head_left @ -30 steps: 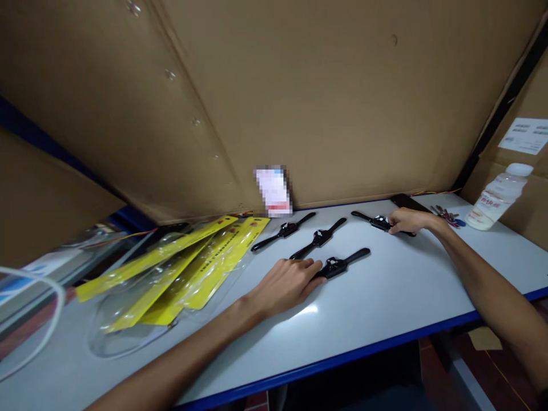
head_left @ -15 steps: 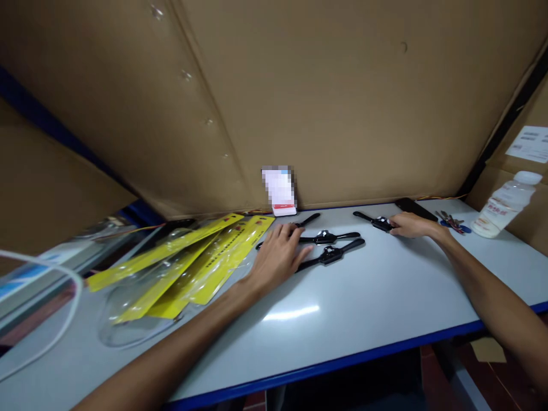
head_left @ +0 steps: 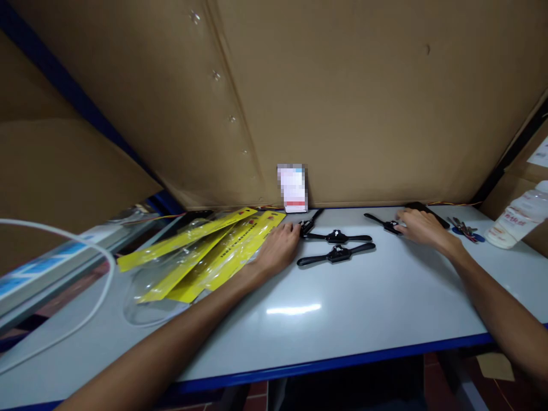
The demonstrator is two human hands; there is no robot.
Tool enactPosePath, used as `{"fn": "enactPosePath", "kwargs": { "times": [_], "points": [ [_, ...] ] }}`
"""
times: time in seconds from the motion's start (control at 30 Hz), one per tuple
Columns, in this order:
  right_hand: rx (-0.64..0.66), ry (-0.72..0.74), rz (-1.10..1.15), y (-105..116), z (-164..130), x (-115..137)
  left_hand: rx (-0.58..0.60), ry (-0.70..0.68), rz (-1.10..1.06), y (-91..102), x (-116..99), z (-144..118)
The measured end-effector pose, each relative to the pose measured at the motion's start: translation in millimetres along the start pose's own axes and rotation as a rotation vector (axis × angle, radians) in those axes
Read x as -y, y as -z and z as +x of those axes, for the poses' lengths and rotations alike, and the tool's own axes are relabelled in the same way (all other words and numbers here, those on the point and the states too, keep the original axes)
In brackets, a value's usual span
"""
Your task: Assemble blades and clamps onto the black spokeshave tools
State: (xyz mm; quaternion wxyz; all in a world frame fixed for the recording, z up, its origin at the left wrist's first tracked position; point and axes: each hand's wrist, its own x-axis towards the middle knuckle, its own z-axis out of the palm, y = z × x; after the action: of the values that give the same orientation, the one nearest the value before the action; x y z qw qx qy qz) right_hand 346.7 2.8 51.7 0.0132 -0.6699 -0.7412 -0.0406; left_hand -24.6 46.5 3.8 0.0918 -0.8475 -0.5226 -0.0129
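Several black spokeshaves lie on the grey table [head_left: 342, 308]. My left hand [head_left: 280, 245] is closed around the near end of the farthest one in the middle, a slanted spokeshave [head_left: 306, 227] whose other handle points up and away. Beside my left fingers rest a second spokeshave [head_left: 336, 236] and, nearer me, a third spokeshave [head_left: 339, 254], both roughly crosswise and untouched. Farther right, my right hand [head_left: 422, 228] has its fingers curled on the right end of another spokeshave [head_left: 389, 226]. That end is hidden under the fingers; its left handle shows.
Yellow cards with clear plastic packaging [head_left: 222, 260] overlap at the left. A lit phone [head_left: 295, 188] leans against the cardboard wall [head_left: 342, 103]. At the right are a dark phone-like slab [head_left: 428, 212], keys [head_left: 464, 228] and a bottle [head_left: 518, 217]. A white cable [head_left: 105, 285] loops at far left.
My left hand has drawn back left off the two nearer spokeshaves, uncovering their left handles, and the farthest one is turned steeper. My right hand stays at its spokeshave. The view has shifted left.
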Motion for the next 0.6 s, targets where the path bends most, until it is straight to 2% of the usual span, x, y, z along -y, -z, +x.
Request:
{"fn": "enactPosePath", "kwargs": {
  "times": [0.1,0.2,0.27,0.37,0.6],
  "points": [
    [-0.153,0.133,0.074,-6,-11,48,0.043,-0.009,-0.011,0.3,-1,-1],
    [-0.141,0.425,0.209,-25,-23,93,0.081,-0.013,-0.007,0.2,-1,-3],
    [-0.081,0.528,0.269,-38,-28,111,0.101,0.001,0.000,-0.1,-1,-3],
    [-0.040,0.559,0.298,-50,-27,117,0.117,0.030,-0.004,-0.6,0,-3],
    [-0.068,0.522,0.253,-58,-8,98,0.050,0.042,-0.014,11.8,4,-11]
  ]
}}
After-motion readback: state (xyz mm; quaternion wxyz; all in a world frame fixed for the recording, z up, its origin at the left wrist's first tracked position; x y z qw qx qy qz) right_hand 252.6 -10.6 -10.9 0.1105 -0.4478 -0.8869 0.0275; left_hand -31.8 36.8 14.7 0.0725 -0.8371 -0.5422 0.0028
